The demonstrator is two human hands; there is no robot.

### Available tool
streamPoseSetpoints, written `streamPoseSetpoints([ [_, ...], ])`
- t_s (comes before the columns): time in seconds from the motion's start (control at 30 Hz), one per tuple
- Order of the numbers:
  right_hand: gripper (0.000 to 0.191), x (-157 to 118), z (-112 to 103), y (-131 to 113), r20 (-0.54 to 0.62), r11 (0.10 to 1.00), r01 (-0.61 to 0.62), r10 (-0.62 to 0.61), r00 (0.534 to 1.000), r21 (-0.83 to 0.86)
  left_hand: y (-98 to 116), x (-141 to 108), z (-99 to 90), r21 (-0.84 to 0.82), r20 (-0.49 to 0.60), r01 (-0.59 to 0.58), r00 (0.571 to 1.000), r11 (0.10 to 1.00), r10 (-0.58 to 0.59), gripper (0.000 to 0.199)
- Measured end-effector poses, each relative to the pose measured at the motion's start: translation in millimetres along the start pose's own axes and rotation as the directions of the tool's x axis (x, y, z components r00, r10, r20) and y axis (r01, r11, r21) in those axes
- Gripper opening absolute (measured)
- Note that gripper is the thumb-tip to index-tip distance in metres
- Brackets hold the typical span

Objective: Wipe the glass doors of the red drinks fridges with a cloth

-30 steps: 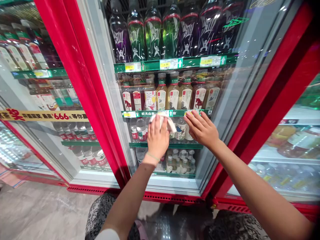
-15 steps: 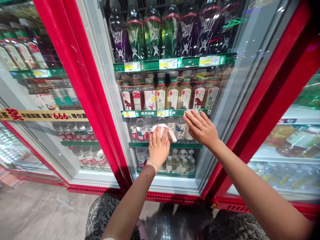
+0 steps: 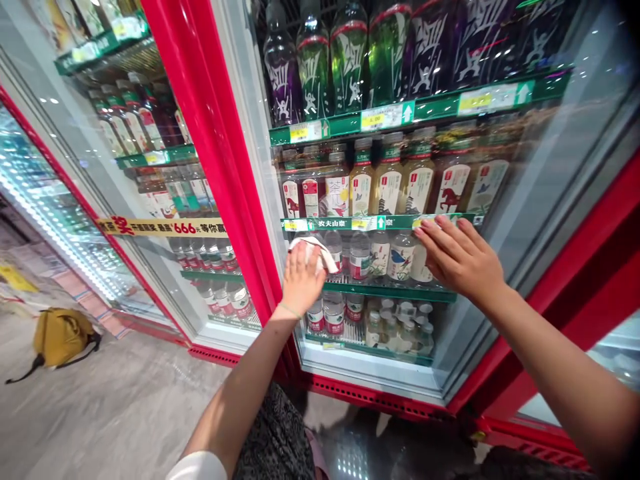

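My left hand (image 3: 303,283) presses a folded white cloth (image 3: 326,259) against the glass door (image 3: 505,247) of a drinks fridge, close to the door's left frame. Part of the cloth is hidden under the fingers. Flat on the same glass, farther right, rests my right hand (image 3: 463,260), fingers stretched out and nothing in it. Behind the pane, both hands are level with a row of bottles (image 3: 400,259), just below a green shelf edge (image 3: 340,223).
Red frames (image 3: 215,133) border the door. Bottled teas (image 3: 390,187) and dark soft drinks (image 3: 350,63) fill the upper shelves. A yellow banner (image 3: 160,227) crosses the neighbouring door. A mustard backpack (image 3: 65,337) lies on the grey floor (image 3: 135,400) at left.
My left hand has slid the cloth leftward across the glass toward the frame. The view has turned left, bringing the backpack into sight. My right hand stays flat at about the same spot.
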State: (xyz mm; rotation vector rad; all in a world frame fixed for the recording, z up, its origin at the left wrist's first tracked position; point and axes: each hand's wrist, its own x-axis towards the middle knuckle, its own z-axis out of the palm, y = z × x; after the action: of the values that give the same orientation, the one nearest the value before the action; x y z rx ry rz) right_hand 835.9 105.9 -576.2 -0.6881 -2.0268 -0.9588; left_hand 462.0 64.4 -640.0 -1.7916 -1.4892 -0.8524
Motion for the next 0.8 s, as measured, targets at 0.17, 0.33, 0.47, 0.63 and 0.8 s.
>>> streamPoseSetpoints([
  [0.17, 0.072, 6.8, -4.8, -3.4, -0.026, 0.999, 0.037, -0.037, 0.999, 0.004, -34.7, 15.3, -21.0, -0.015, -0.051, 0.089, 0.995, 0.996, -0.089, 0.063],
  [0.33, 0.078, -21.7, -19.7, -14.0, -0.062, 0.998, -0.013, 0.009, 0.998, -0.062, -3.6, 12.9, -15.7, -0.079, -0.103, 0.164, 0.980, 0.983, -0.172, 0.070],
  [0.47, 0.079, -75.7, -35.4, -12.2, -0.014, 0.980, -0.102, 0.102, 0.995, -0.171, 55.5, 24.4, -12.2, -0.115, -0.080, 0.104, 0.990, 0.988, -0.113, 0.071],
  [0.63, 0.082, -118.6, -63.6, 14.7, -0.021, 0.932, -0.227, 0.230, 0.973, -0.283, 152.4, 44.6, -6.4, -0.175, -0.049, -0.080, 0.996, 0.981, 0.072, 0.063],
  [0.8, 0.081, -130.3, -98.5, 43.3, 0.067, 0.928, -0.232, 0.262, 0.963, -0.293, 245.4, 66.6, 2.1, -0.272, -0.053, -0.313, 0.949, 0.910, 0.311, 0.066],
])
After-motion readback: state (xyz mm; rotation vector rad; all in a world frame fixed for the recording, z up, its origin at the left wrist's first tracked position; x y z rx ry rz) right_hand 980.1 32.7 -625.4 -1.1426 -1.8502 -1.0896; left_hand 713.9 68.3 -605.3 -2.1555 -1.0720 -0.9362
